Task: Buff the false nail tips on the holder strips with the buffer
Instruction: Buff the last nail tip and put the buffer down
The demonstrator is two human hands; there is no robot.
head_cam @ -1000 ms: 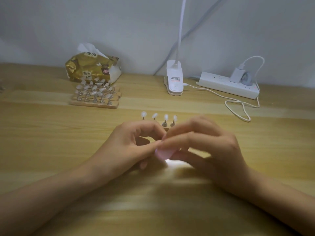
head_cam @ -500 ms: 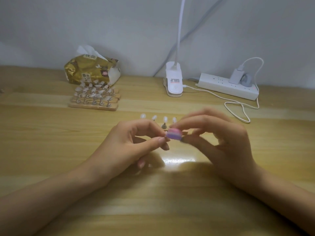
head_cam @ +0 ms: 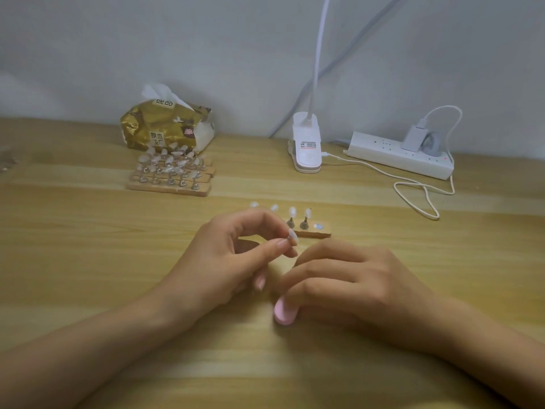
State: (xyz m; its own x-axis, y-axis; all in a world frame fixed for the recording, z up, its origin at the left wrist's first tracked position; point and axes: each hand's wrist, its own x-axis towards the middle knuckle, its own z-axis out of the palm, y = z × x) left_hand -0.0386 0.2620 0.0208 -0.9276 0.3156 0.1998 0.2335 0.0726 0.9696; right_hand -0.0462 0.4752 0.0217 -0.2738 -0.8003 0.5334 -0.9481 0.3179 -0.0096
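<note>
One table (head_cam: 88, 261): we found a pale wooden top carrying every item below.
Right hand (head_cam: 354, 284): we noted its fingers curled down around the buffer (head_cam: 284, 312), low at the table.
Left hand (head_cam: 233, 261): thumb and forefinger pinched one loose nail tip (head_cam: 292, 239), raised above the table.
Tissue pack (head_cam: 165, 128): gold wrapper, back left by the wall.
Power strip (head_cam: 404, 157): white, back right, a charger plugged in.
Clip lamp (head_cam: 306, 149): white base, back centre.
Far holder strips (head_cam: 171, 187): several lay side by side before the tissue pack, loaded with tips.
Near holder strip (head_cam: 312, 232): it lay just behind the hands; we counted four tips standing, its left part hidden.
Buffer: pink, rounded end showing; whether it touched the table we could not tell.
Loose nail tip: pale, held just in front of the near holder strip.
</note>
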